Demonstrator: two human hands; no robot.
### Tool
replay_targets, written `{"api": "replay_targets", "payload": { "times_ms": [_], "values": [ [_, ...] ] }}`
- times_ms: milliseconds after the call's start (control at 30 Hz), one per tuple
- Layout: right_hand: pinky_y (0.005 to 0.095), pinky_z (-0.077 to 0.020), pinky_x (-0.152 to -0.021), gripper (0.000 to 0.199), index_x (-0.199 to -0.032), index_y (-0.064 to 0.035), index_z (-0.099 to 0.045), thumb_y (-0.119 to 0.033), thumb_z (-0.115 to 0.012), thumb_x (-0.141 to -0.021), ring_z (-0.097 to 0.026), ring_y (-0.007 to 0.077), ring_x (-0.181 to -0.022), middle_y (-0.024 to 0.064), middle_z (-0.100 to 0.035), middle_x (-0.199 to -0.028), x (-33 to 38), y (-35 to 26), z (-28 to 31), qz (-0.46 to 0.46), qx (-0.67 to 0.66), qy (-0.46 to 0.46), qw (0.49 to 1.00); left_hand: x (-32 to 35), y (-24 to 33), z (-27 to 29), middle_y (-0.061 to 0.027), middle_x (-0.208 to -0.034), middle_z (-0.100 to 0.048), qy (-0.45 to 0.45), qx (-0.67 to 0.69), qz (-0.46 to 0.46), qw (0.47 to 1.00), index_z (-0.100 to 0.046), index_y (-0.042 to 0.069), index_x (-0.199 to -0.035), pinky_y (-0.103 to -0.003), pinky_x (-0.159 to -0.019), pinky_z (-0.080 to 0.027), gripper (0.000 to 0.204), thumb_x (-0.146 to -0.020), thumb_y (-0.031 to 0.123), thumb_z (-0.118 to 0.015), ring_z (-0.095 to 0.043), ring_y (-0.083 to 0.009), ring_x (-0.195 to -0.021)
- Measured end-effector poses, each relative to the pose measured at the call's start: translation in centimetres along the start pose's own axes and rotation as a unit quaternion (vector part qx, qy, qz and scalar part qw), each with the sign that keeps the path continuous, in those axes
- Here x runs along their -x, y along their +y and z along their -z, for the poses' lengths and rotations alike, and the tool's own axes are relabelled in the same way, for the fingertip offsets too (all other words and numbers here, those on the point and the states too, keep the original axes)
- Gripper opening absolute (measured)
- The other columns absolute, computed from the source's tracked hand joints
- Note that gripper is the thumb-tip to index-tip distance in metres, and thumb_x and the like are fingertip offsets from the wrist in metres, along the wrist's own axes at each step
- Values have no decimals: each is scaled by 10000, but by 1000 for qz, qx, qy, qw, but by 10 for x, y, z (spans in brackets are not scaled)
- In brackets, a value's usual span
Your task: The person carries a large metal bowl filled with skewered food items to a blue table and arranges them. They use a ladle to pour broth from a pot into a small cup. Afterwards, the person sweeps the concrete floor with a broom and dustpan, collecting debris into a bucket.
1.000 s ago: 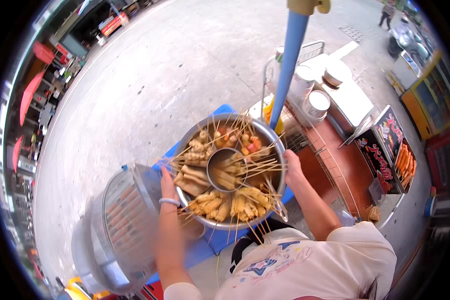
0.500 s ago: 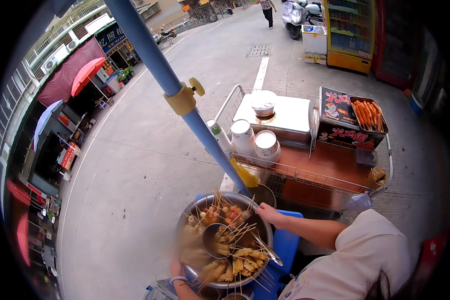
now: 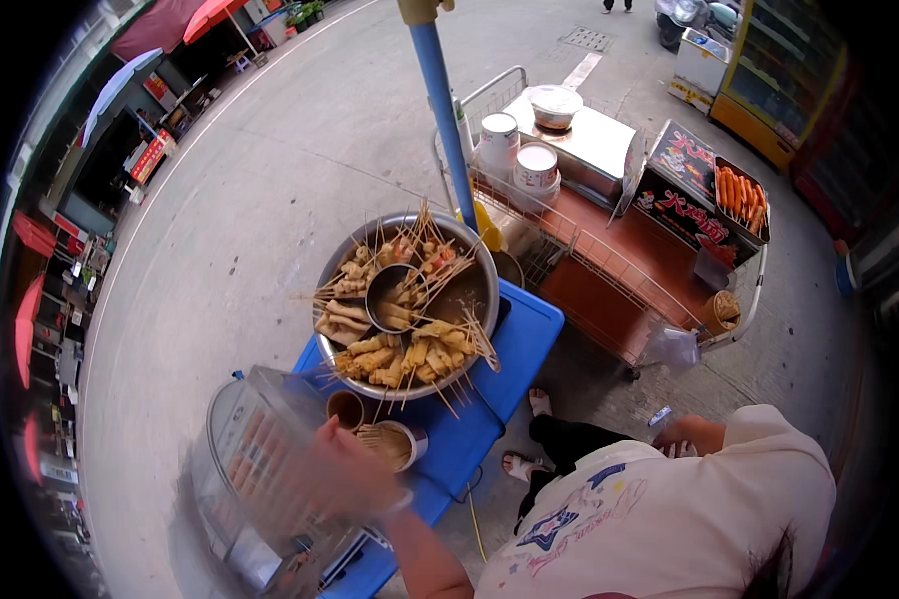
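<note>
My left hand [image 3: 355,477] is smeared by motion beside a blurred clear plastic case [image 3: 260,424], with reddish-brown food showing through it. I cannot tell whether the hand touches it. A brown cup [image 3: 346,407] and a tub of bamboo sticks [image 3: 402,445] stand nearby. Partly hidden near the sleeve, my right hand [image 3: 693,435] is closed with curled fingers; a small blue-and-white thing [image 3: 659,416] shows next to it, and whether the hand holds it is unclear. A large round steel pot [image 3: 491,299] of skewered food, with a round middle compartment [image 3: 370,299], sits on a blue table [image 3: 534,324].
A blue pole [image 3: 442,130] rises behind the pot. To the right stands a wire-sided cart [image 3: 609,270] with stacked white tubs [image 3: 536,168], a lidded bowl [image 3: 554,105], a black box [image 3: 684,175] and a tray of sausages [image 3: 741,200]. A yellow-framed fridge [image 3: 784,80] stands beyond.
Both hands have left the pot's rim: the left has moved toward the plastic case, the right back beside my body. The view has shifted, showing more of the blue table.
</note>
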State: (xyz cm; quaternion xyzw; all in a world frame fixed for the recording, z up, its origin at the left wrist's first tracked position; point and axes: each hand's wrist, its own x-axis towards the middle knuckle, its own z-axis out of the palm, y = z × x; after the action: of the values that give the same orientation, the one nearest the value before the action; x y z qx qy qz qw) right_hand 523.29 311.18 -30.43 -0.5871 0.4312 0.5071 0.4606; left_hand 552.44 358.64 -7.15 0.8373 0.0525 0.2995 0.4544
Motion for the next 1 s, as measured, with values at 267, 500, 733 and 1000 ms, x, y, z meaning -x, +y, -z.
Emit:
{"api": "replay_targets", "payload": {
  "times_ms": [267,500,733,1000],
  "values": [
    [405,-513,-794,221,-947,-52,-672,-191,-553,-822,-656,339,-879,192,-676,-904,-25,-180,59,392,178,332,839,195,-21,-31,-93,-941,-602,-364,-56,18,930,-658,39,-904,-286,-678,-486,90,-865,62,-580,-611,-198,-797],
    [291,-494,-639,281,-1081,-18,-619,-197,-471,-924,-605,146,-676,86,-643,-831,43,-332,12,462,39,77,883,165,-43,-104,-47,-977,-607,-129,202,451,860,-537,52,-1154,-192,-595,-437,224,-936,90,-509,-585,-87,-767],
    [265,-435,-578,297,-1130,-107,-534,-341,-453,-966,-581,130,-702,44,-597,-943,59,-431,-7,460,-126,0,879,133,-49,-144,-81,-1103,-621,-90,312,432,841,-450,79,-1228,-236,-647,-460,288,-982,219,-498,-613,-121,-823],
    [251,-329,-442,90,-870,-49,-582,-135,-603,-883,-540,127,-510,41,-597,-685,42,-455,-12,463,-140,50,874,112,-70,-172,-64,-828,-624,-4,334,416,846,-480,76,-947,-252,-558,-454,137,-965,204,-527,-628,-161,-690]
  ]
}}
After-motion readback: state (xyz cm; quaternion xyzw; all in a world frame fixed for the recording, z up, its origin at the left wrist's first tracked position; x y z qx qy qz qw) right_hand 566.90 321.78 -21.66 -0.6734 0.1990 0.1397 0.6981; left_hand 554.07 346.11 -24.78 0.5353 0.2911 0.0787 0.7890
